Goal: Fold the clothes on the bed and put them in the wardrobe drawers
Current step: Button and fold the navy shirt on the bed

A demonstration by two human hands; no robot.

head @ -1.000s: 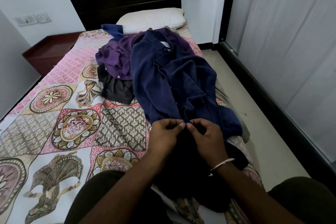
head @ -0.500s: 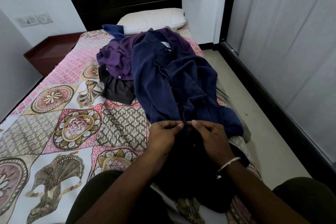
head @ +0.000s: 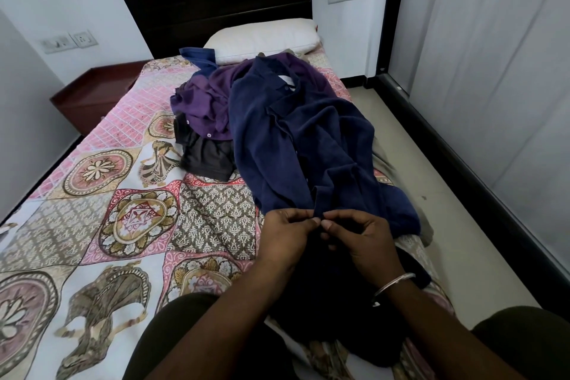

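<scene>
A navy blue button shirt (head: 296, 148) lies stretched down the right half of the bed (head: 92, 182), collar toward the pillow. My left hand (head: 285, 233) and my right hand (head: 362, 236) meet at its front placket near the lower end, each pinching the fabric edge with fingers curled. A purple shirt (head: 203, 105) lies under and left of the navy one. A dark grey garment (head: 206, 157) sits below the purple one, and a blue piece (head: 196, 57) pokes out by the pillow. The shirt's lowest part lies in shadow between my arms.
A white pillow (head: 262, 38) rests against the dark headboard (head: 209, 0). A reddish bedside table (head: 92, 92) stands left of the bed. Tiled floor (head: 447, 188) runs along the right side, bounded by pale sliding doors (head: 493, 71).
Both hands stay together on the shirt's placket with only small finger movements. The view has shifted slightly.
</scene>
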